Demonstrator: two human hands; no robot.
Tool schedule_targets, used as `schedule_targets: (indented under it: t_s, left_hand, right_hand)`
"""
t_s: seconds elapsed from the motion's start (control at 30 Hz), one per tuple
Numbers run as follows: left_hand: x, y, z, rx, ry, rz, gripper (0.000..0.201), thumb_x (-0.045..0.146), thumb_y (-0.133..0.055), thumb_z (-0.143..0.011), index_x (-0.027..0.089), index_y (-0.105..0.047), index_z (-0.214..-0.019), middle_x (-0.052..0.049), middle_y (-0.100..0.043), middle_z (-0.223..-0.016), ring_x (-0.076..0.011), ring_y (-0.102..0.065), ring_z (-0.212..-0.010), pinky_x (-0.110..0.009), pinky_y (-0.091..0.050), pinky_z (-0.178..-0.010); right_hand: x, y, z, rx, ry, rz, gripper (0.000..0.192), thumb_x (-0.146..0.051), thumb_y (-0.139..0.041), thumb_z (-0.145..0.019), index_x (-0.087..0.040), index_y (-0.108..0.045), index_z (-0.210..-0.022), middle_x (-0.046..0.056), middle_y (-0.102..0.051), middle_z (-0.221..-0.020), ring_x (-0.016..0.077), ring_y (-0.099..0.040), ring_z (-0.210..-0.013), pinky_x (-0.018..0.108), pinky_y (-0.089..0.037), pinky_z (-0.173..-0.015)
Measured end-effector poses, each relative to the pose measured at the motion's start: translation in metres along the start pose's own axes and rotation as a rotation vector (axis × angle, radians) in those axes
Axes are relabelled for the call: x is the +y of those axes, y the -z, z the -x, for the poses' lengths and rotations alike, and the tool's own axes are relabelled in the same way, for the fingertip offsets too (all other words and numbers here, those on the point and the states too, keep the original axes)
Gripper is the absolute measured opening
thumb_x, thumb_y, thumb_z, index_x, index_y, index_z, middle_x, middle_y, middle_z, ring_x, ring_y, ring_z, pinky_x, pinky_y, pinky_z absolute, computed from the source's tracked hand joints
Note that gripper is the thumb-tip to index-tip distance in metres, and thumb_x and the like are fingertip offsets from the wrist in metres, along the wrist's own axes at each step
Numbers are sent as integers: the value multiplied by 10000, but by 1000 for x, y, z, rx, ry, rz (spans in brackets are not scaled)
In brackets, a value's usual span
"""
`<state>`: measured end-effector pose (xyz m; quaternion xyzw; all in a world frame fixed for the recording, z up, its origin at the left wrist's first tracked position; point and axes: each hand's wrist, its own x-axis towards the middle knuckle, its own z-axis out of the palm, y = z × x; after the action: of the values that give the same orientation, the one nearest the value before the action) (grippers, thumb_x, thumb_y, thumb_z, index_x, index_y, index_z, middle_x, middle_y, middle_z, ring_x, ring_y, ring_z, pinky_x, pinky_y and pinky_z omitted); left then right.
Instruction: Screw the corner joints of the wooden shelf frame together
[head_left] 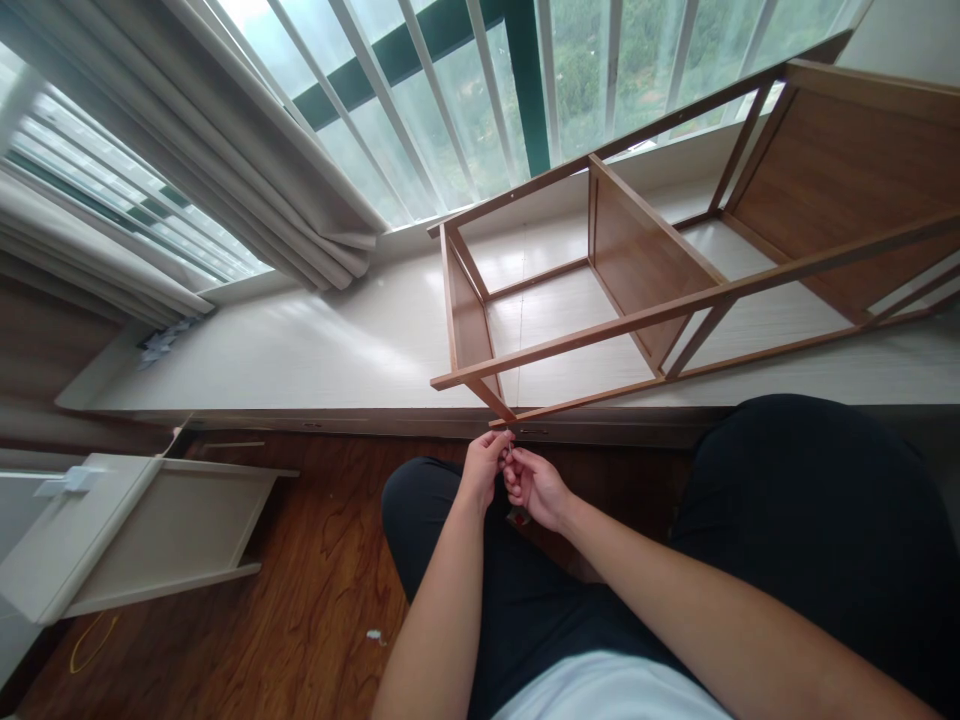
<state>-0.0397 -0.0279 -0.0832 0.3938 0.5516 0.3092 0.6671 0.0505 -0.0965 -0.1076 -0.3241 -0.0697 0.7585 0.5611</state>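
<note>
**Hands meet at near corner of wooden shelf frame**

Far left: grey curtains (247, 150) hang bunched against the barred window (480, 90), their hems resting on the pale window ledge (322, 345). A small heap of pale scraps (161, 342) lies at the ledge's left end.

Near left: a white panel piece (142, 530) lies flat on the dark wood floor (300, 600). A loop of yellow cord (94, 640) sits on the floor just beside its near edge.

Centre: the left hand (484, 468) is raised to the near corner of the wooden shelf frame (645, 270), fingers drawn narrow and pinched together just below the frame's corner post. The right hand (534, 487) sits just beside it, touching or nearly touching, fingers likewise curled in a narrow pinch. A small item appears to be held between the two sets of fingertips, but it is too small to identify; whether either hand actually touches the frame cannot be told.

Centre to right: the shelf frame lies on its side on the ledge, stretching from the centre to the far right, with a board divider midway and a larger panel at the right end. Its near corner overhangs the ledge edge, directly above the hands.

Near right: the person's legs, in dark trousers (810, 520), are bent either side of the hands.
</note>
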Motion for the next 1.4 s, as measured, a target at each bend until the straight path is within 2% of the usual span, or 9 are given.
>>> schedule_targets:
  t_s: [0.2,0.37,0.57,0.83,0.97,1.27,1.4]
  left_hand:
    - [-1,0,3,-33,6,-39,343,424,-836,-653,132,-677,-741,23,-563,-570,-64,-466,-457,-190,-316,-440]
    - [-2,1,1,11,-9,-46,367,427,-842,-632,112,-732,-786,-17,-620,-654,-80,-529,-559,-187,-350,-495]
    - [-4,3,-1,-11,0,-23,387,445,-855,-621,120,-732,-790,-41,-657,-767,-88,-546,-604,-195,-380,-517]
    - [-4,2,-1,-45,15,16,398,459,-860,-627,124,-708,-778,-18,-611,-710,-103,-559,-614,-209,-424,-549]
    - [-3,1,0,-41,25,37,420,468,-868,-614,120,-709,-787,-18,-611,-706,-113,-572,-627,-226,-457,-580]
    - [-1,0,-1,-34,25,40,426,462,-880,-596,119,-711,-782,-28,-634,-746,-110,-575,-639,-228,-473,-585]
    - [-1,-1,-2,-19,16,32,436,473,-878,-591,119,-712,-784,-36,-645,-765,-103,-577,-632,-209,-458,-558]
  right_hand:
    - [5,0,1,43,18,-76,303,-503,-606,-840,-213,-527,-795,-50,-497,-563,97,-354,-401,221,-256,-383]
    - [8,3,-1,150,188,187,352,-548,-631,-820,-218,-517,-779,-66,-511,-531,83,-355,-371,202,-249,-344]
    - [6,7,-4,171,304,346,348,-519,-680,-803,-213,-527,-739,-83,-472,-476,76,-336,-372,203,-230,-354]
    - [8,12,-5,244,479,610,302,-485,-660,-845,-213,-559,-761,-41,-522,-577,134,-461,-517,247,-370,-500]
    - [8,12,-4,266,505,699,274,-460,-641,-869,-211,-571,-779,-20,-564,-638,145,-485,-554,254,-391,-534]
    - [8,12,-4,256,505,692,266,-455,-625,-889,-213,-571,-792,-27,-552,-628,143,-481,-547,255,-385,-536]
    - [7,9,-4,229,482,575,272,-452,-641,-879,-211,-571,-773,-45,-517,-579,124,-445,-512,240,-346,-496]
